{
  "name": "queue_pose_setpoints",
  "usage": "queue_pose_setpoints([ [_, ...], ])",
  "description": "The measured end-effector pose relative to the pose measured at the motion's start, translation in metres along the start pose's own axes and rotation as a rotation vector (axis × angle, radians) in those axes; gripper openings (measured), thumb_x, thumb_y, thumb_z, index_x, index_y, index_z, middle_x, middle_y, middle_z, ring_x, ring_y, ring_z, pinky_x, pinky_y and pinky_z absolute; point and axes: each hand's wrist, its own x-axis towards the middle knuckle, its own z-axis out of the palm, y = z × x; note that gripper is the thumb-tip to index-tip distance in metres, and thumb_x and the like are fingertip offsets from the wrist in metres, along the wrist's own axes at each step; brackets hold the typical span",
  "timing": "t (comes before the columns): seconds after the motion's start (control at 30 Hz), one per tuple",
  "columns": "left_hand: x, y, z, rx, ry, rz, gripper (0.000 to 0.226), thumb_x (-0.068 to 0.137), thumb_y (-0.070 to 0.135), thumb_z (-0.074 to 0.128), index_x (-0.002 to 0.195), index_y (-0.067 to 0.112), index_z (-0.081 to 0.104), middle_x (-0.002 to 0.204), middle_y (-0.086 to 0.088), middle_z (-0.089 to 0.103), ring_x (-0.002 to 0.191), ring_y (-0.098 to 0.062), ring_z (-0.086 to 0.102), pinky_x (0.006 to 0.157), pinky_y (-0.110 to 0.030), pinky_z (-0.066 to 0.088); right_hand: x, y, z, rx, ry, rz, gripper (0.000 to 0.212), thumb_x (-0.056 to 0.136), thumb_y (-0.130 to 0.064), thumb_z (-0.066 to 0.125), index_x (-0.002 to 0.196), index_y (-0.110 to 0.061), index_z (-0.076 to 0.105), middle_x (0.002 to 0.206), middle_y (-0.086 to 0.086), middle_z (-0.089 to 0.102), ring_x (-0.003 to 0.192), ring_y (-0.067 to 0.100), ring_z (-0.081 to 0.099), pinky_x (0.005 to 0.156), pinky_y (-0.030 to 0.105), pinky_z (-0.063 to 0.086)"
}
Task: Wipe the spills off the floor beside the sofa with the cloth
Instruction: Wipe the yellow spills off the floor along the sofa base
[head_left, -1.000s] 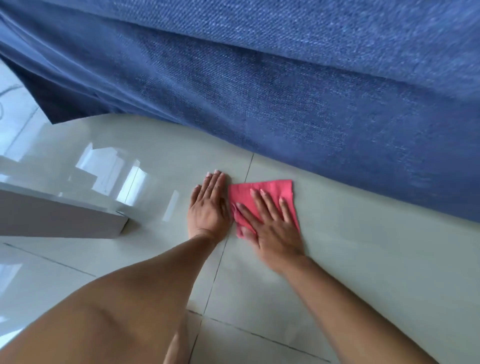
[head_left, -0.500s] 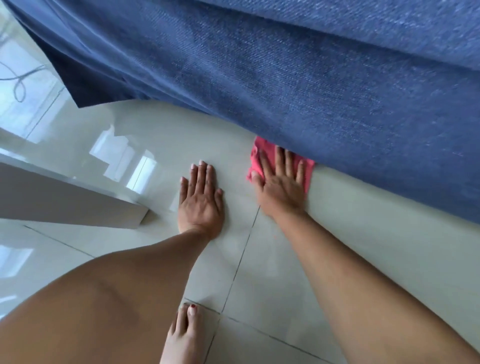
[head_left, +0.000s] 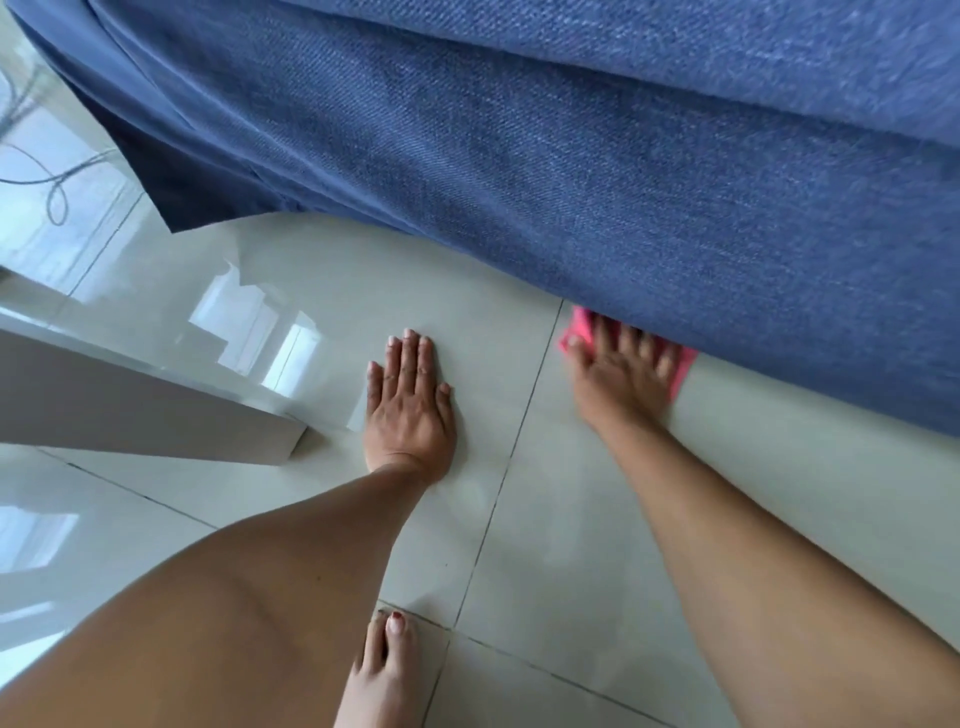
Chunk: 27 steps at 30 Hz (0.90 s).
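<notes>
Fingers (head_left: 631, 345) of the right hand (head_left: 621, 371) lie spread flat on the pink cloth (head_left: 684, 366), pinning it against the sofa (head_left: 571, 171) base, far right. Left hand (head_left: 408, 402) rests open on the floor (head_left: 597, 519), holding nothing. Press evenly and sweep along the sofa edge, overlapping passes. Glossy pale tiles look slippery; a loose cable (head_left: 54, 182) lies far left.

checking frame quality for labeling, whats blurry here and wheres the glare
Head view: the right hand and the pink cloth under it are motion-smeared, while the left hand flat on the floor is sharp; bright window reflections glare off the glossy tiles at left; wide-angle distortion bows the blue sofa edge.
</notes>
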Motion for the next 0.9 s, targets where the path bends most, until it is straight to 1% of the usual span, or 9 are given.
queue_pose_setpoints([
  [0.13,0.001,0.003,-0.004,0.010,-0.045,-0.005,0.065,0.095,0.038,0.009,0.155,0.012,0.008,0.164,-0.005,0.003,0.151,-0.020,-0.002,0.122,-0.041,0.000,-0.068,-0.030,0.024,-0.061,-0.021,-0.411,0.061,0.096,-0.055,0.027,0.154,-0.040,0.017,0.166,0.004,0.009,0.153,0.025,0.009,0.121,0.054,0.005],
  [0.27,-0.001,0.012,-0.010,0.029,-0.076,-0.062,0.063,0.095,0.031,0.011,0.155,0.013,0.009,0.164,-0.005,0.002,0.151,-0.020,-0.005,0.121,-0.045,-0.007,-0.147,0.069,0.027,-0.095,-0.082,-0.660,0.059,0.096,-0.056,0.033,0.152,-0.043,0.023,0.164,0.001,0.016,0.151,0.025,0.016,0.119,0.052,0.013],
  [0.33,-0.007,0.031,-0.013,-0.010,-0.072,-0.016,0.067,0.090,0.031,0.008,0.155,0.014,0.014,0.164,-0.004,0.006,0.151,-0.020,-0.002,0.121,-0.044,-0.009,-0.150,0.135,0.016,-0.118,-0.051,-0.451,0.060,0.094,-0.058,0.031,0.152,-0.043,0.023,0.164,0.000,0.016,0.151,0.024,0.019,0.119,0.051,0.015],
  [0.4,-0.016,0.062,-0.012,-0.066,-0.066,0.076,0.070,0.089,0.035,0.002,0.155,0.015,0.015,0.164,-0.004,0.007,0.151,-0.020,-0.002,0.121,-0.043,-0.010,-0.130,0.180,0.003,-0.100,-0.029,-0.067,0.064,0.092,-0.060,0.019,0.154,-0.041,0.019,0.165,-0.001,0.008,0.152,0.022,0.011,0.121,0.049,0.010],
  [0.47,-0.025,0.098,-0.006,-0.102,-0.068,0.147,0.069,0.091,0.037,0.001,0.155,0.015,0.013,0.164,-0.003,0.005,0.151,-0.020,-0.003,0.121,-0.042,-0.011,-0.094,0.185,-0.010,-0.014,-0.028,0.250,0.068,0.091,-0.061,0.010,0.155,-0.039,0.013,0.166,0.001,0.002,0.153,0.020,0.000,0.122,0.050,0.002],
  [0.53,-0.034,0.133,0.004,-0.109,-0.099,0.227,0.067,0.092,0.036,0.003,0.155,0.016,0.010,0.163,-0.002,0.002,0.151,-0.020,-0.005,0.120,-0.042,-0.012,-0.058,0.162,-0.018,0.077,-0.023,0.369,0.065,0.094,-0.060,0.015,0.155,-0.036,0.014,0.166,0.006,0.008,0.153,0.024,-0.001,0.121,0.053,-0.001],
  [0.73,-0.047,0.171,0.034,-0.112,-0.114,0.255,0.062,0.095,0.032,0.015,0.155,0.013,0.016,0.163,-0.006,0.008,0.151,-0.021,0.000,0.121,-0.043,-0.006,-0.080,0.109,0.003,-0.041,0.008,-0.166,0.061,0.095,-0.058,0.017,0.154,-0.044,0.010,0.166,0.001,0.005,0.153,0.023,0.004,0.121,0.051,0.002],
  [0.83,-0.049,0.170,0.036,-0.080,-0.076,0.255,0.065,0.092,0.031,0.017,0.155,0.012,0.016,0.163,-0.006,0.010,0.151,-0.023,0.003,0.122,-0.045,-0.003,-0.130,0.169,0.012,-0.090,-0.018,-0.407,0.059,0.097,-0.056,0.029,0.153,-0.043,0.018,0.165,0.001,0.012,0.153,0.023,0.010,0.121,0.052,0.009],
  [0.9,-0.051,0.172,0.035,-0.047,-0.072,0.260,0.068,0.089,0.026,0.020,0.155,0.012,0.014,0.163,-0.007,0.009,0.151,-0.023,0.002,0.122,-0.046,-0.001,-0.147,0.229,0.008,-0.123,-0.005,-0.338,0.060,0.096,-0.058,0.028,0.153,-0.043,0.018,0.165,0.001,0.012,0.152,0.022,0.011,0.120,0.052,0.012],
])
